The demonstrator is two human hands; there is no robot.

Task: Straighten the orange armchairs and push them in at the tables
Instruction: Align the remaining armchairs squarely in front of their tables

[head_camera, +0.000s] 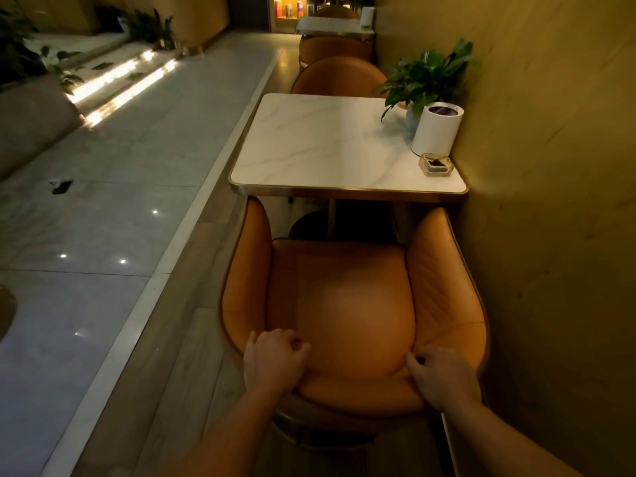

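Observation:
An orange armchair (347, 304) stands directly below me, facing a white marble table (327, 149) with a gold rim. Its arm tips reach just under the table's near edge. My left hand (275, 359) grips the top of the backrest on the left, fingers curled over it. My right hand (440, 376) grips the backrest on the right the same way. A second orange armchair (339, 77) sits at the table's far side. Another orange armchair (335, 48) stands behind it at a further table (330, 25).
On the table by the wall stand a potted plant (426, 77), a white cylinder (435, 129) and a glass ashtray (436, 165). A yellow wall (550, 201) runs close along the right. A tiled aisle (103, 201) lies to the left, with lit steps (120, 80) beyond.

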